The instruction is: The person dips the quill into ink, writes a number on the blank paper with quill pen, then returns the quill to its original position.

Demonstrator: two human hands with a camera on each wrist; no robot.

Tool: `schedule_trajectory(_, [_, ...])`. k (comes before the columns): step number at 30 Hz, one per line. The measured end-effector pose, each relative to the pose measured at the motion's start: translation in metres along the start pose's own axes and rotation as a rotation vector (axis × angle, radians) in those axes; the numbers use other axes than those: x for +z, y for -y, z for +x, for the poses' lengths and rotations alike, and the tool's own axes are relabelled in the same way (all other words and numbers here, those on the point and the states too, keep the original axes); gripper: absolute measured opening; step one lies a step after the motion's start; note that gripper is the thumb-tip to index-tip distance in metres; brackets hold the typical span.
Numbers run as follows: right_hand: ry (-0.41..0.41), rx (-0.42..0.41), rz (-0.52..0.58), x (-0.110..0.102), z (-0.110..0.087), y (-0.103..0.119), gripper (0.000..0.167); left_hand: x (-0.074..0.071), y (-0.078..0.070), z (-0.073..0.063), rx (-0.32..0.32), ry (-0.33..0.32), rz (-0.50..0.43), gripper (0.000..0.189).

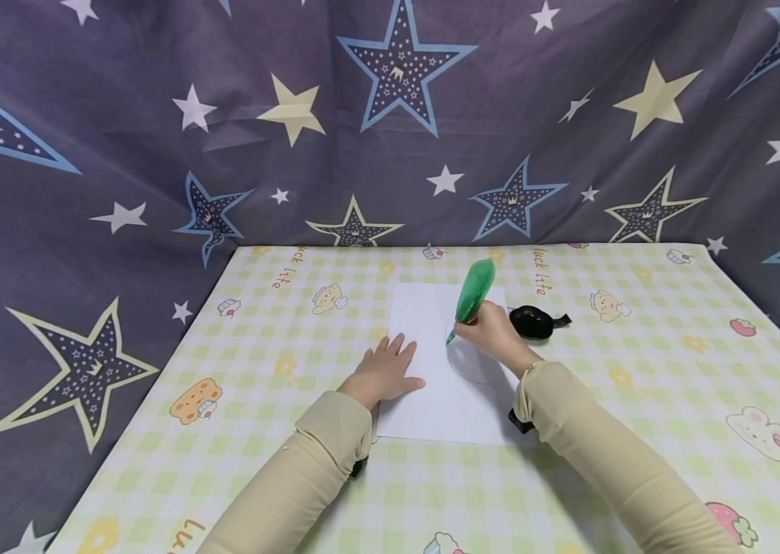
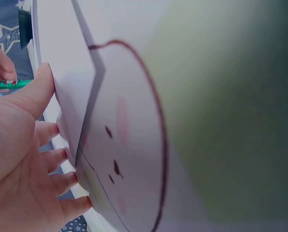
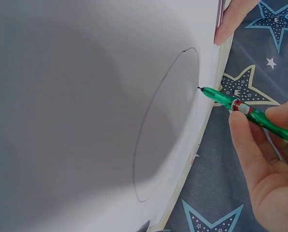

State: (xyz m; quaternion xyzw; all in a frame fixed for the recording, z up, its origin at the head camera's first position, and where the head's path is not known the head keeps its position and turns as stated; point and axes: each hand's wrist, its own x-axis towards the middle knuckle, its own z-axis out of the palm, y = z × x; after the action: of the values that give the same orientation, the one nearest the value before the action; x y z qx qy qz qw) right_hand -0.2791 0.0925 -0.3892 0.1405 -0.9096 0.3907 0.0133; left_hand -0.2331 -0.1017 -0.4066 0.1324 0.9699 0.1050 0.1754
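Note:
A white sheet of paper (image 1: 425,415) lies on the tablecloth, with a thin drawn loop (image 3: 143,121) on its right half. My right hand (image 1: 494,331) pinches a green pen (image 3: 221,96) low on its barrel, and a broad green plume-like top (image 1: 476,288) rises above the fingers. The pen's dark tip meets the line on the side of the loop nearer my left hand. My left hand (image 1: 383,373) rests with fingers spread at the left edge of the paper. In the left wrist view, the left fingertips (image 2: 83,202) reach past the sheet's edge.
A rounded black object (image 1: 531,322) with a short tail sits just right of the paper. The checked tablecloth (image 1: 667,385) has printed cartoon figures and extends around the sheet. A dark star-patterned curtain (image 1: 390,169) hangs behind the table.

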Motion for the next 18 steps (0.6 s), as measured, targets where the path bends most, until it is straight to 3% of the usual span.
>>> schedule_trajectory(18, [0.014, 0.006, 0.000, 0.0005, -0.0013, 0.0018, 0.007, 0.0001, -0.0003, 0.0004, -0.005, 0.006, 0.009, 0.072])
